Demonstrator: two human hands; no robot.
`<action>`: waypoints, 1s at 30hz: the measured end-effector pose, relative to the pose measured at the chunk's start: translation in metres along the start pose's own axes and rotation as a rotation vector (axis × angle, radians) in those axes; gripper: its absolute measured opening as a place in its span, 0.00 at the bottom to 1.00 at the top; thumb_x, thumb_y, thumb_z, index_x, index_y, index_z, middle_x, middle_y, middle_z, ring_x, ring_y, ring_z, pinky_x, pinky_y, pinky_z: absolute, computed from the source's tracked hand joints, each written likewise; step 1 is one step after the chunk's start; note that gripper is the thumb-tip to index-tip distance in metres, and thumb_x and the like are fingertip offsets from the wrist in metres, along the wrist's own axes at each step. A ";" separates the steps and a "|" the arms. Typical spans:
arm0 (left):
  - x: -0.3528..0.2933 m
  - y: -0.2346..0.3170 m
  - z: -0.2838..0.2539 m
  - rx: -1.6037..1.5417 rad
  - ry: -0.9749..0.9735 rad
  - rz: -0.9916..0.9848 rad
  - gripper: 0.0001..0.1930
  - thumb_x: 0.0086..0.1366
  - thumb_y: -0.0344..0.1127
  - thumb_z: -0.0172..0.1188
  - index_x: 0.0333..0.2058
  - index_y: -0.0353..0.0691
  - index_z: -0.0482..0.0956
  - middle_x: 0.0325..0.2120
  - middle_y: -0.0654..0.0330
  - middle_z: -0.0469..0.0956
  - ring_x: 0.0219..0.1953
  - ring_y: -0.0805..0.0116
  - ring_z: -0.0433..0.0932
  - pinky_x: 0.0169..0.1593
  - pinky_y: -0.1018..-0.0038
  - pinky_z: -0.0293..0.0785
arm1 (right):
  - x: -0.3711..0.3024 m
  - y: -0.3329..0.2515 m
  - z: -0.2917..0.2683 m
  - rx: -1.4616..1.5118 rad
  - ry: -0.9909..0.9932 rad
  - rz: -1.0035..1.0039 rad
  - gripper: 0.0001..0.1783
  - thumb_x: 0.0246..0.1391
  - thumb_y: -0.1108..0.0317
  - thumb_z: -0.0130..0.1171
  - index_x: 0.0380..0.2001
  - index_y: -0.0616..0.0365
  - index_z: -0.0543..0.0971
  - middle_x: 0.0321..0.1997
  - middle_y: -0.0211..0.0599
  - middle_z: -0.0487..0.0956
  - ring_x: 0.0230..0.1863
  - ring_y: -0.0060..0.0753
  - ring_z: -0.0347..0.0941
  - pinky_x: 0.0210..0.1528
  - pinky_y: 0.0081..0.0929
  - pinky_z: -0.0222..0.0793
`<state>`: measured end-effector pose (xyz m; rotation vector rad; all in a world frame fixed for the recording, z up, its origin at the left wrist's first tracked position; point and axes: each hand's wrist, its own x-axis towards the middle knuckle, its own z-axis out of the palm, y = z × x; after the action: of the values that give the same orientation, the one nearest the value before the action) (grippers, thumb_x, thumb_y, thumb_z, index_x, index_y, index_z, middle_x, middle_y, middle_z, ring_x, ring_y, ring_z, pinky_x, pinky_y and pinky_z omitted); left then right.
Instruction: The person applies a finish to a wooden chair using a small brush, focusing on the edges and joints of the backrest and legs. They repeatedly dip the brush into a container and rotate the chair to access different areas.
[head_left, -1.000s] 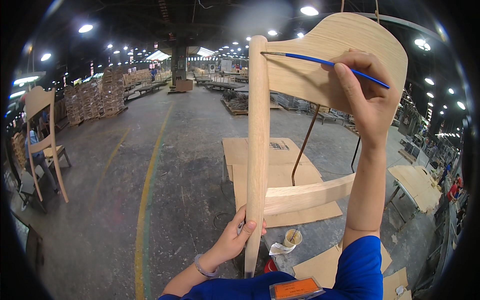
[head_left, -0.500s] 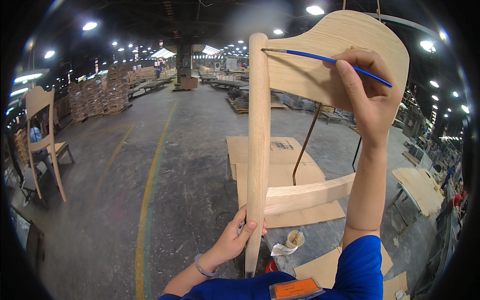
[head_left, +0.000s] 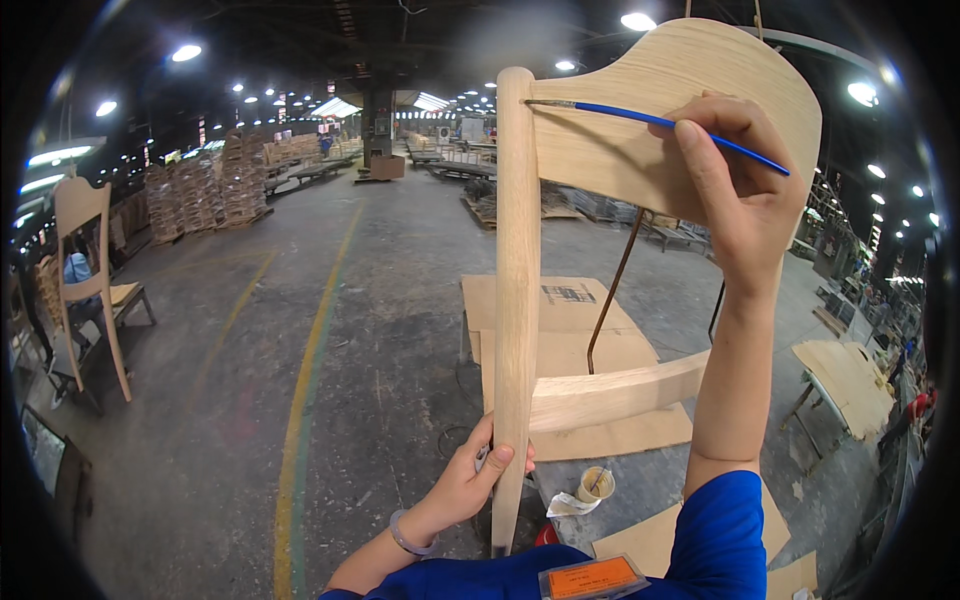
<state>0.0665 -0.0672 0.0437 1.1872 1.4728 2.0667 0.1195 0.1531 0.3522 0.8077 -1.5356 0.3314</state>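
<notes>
A pale wooden chair back hangs upright in front of me, with a curved top panel and a lower crossrail. My left hand is wrapped round the lower part of its left post. High on the right, my right hand pinches a thin blue paintbrush. The brush tip touches the post near its top, close to the joint with the panel. Part of the panel's lower edge is hidden behind my right hand and forearm.
Below, a cup with a stick in it stands beside a white scrap on a table partly covered by cardboard. Another wooden chair is at the far left, near wrapped stacks. A metal hook rod hangs behind the panel.
The brush tip stays at nearly the same spot on the post. The background has shifted slightly right; both hands keep their holds.
</notes>
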 end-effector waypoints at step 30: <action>0.007 0.001 -0.010 0.031 0.051 -0.006 0.31 0.84 0.54 0.48 0.69 0.33 0.64 0.47 0.53 0.83 0.51 0.65 0.86 0.59 0.65 0.83 | -0.004 0.019 0.020 0.090 0.025 0.002 0.03 0.65 0.77 0.67 0.40 0.68 0.84 0.38 0.36 0.87 0.42 0.25 0.86 0.46 0.21 0.80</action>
<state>0.0546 -0.0685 0.0464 1.1480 1.5343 2.0918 0.0919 0.1555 0.3503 0.8691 -1.5064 0.4133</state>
